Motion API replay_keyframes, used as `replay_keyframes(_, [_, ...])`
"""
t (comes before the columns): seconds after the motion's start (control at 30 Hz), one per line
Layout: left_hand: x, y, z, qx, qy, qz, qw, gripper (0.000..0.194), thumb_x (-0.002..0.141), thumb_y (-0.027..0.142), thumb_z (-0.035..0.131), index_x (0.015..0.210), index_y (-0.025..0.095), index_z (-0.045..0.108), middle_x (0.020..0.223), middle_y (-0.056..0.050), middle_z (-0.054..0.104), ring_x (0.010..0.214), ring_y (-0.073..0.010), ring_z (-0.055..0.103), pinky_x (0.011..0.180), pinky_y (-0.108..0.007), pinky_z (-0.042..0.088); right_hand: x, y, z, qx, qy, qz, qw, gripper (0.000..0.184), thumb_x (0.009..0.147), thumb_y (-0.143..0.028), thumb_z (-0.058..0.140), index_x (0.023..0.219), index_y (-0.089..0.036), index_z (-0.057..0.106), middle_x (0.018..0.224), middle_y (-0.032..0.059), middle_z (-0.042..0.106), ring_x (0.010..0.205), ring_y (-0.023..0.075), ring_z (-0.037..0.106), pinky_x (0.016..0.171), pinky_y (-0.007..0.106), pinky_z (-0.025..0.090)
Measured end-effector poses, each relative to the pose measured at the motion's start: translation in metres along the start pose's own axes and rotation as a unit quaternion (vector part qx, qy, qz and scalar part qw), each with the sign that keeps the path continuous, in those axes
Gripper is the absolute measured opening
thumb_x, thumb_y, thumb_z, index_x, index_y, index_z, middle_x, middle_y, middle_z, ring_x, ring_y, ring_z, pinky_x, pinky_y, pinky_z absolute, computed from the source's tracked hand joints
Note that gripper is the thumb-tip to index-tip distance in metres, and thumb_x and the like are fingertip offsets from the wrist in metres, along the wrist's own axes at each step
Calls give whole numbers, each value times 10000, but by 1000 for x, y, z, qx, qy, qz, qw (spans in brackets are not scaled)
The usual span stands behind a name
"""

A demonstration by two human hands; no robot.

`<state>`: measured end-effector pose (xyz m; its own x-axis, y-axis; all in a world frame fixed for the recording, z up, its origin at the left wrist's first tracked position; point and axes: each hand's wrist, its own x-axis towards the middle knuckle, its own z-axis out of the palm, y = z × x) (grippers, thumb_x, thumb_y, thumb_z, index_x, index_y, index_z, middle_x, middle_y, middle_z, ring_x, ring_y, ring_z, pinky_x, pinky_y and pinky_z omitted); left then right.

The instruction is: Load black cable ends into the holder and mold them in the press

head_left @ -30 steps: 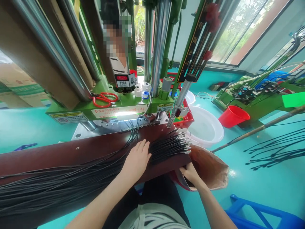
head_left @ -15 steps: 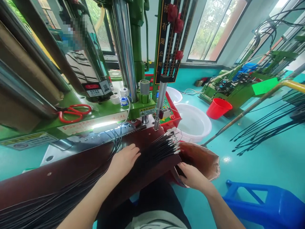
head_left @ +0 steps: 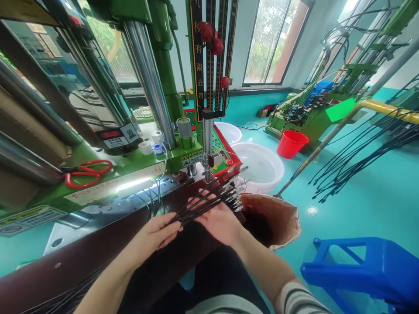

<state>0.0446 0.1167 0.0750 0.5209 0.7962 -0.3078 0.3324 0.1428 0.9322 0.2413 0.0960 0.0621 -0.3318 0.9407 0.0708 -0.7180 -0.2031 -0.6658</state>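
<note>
A bundle of thin black cables (head_left: 204, 203) with metal-tipped ends lies across the dark brown work board (head_left: 98, 244). My left hand (head_left: 155, 233) is closed in a pinch on the cables near the board's middle. Under the cable ends my right hand (head_left: 219, 220) lies palm up, its fingers curled round the fanned-out tips. The tips point toward an open brown paper bag (head_left: 278, 218) just past the board's right end.
A green press machine (head_left: 157, 87) with steel columns rises behind the board; red scissors (head_left: 87, 172) lie on its ledge. White basins (head_left: 262, 163), a red bucket (head_left: 291, 143) and a blue stool (head_left: 363, 270) stand on the teal floor. A person stands behind the machine.
My right hand left the bag's edge and came up under the cable ends. My left hand went from lying flat on the bundle to pinching it. The view swung right.
</note>
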Motion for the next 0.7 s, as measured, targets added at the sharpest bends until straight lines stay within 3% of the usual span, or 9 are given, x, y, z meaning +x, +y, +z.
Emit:
replay_keyframes(0.07, [-7,-3,11,1,-1,-5,1000,388,777,517,463,731,136,523,459,76,323,425,-51,257,416,-195,189,10,-13,6,-14,26,-54,998,291,753,-290,600,1033,-215,575,989,42,658,966,202,593,935,411,377])
replay_keyframes(0.13, [-16,-9,23,5,-19,-6,1000,414,784,539,439,735,136,520,453,71,338,423,-54,269,420,-199,206,13,-26,9,-43,28,-61,997,211,783,-289,572,959,-178,612,865,41,681,845,195,631,881,404,418])
replay_keyframes(0.3, [-42,-33,46,11,-99,-18,995,417,786,549,437,733,142,509,440,48,409,413,-61,319,425,-204,239,-1,-31,12,-85,-86,1,993,203,786,-308,585,898,-148,641,787,60,690,735,190,644,715,349,473])
replay_keyframes(0.43, [-47,-48,53,-40,-63,-49,996,439,765,597,425,721,162,466,400,70,360,354,-48,252,377,-201,194,-8,-24,7,-129,-146,18,981,323,751,-256,633,1061,-171,599,882,73,690,823,201,634,777,371,447])
replay_keyframes(0.5, [-44,-49,52,-75,-49,-55,995,427,769,589,424,724,166,458,389,79,343,341,-43,227,365,-198,187,-7,-24,6,-140,-128,1,982,274,779,-269,602,1034,-167,613,880,73,691,846,197,628,801,368,438])
replay_keyframes(0.57, [-41,-46,52,-87,-71,-74,991,403,783,560,427,734,162,468,390,73,369,332,-44,240,357,-195,198,-5,-26,7,-156,-108,-7,982,217,828,-295,536,952,-152,643,849,71,692,832,185,628,809,359,439])
replay_keyframes(0.63, [-38,-38,55,-88,-111,-80,987,363,776,507,488,744,145,501,444,35,470,368,-57,347,388,-196,277,-2,-29,11,-188,-130,13,973,239,843,-306,509,903,-130,659,847,79,689,864,189,620,857,370,426])
replay_keyframes(0.7, [-35,-28,64,-125,-129,-48,983,323,715,430,610,812,128,549,616,-30,597,524,-101,506,508,-223,392,0,-30,15,-227,-180,45,956,260,831,-321,520,886,-117,670,876,86,684,960,197,589,933,371,386])
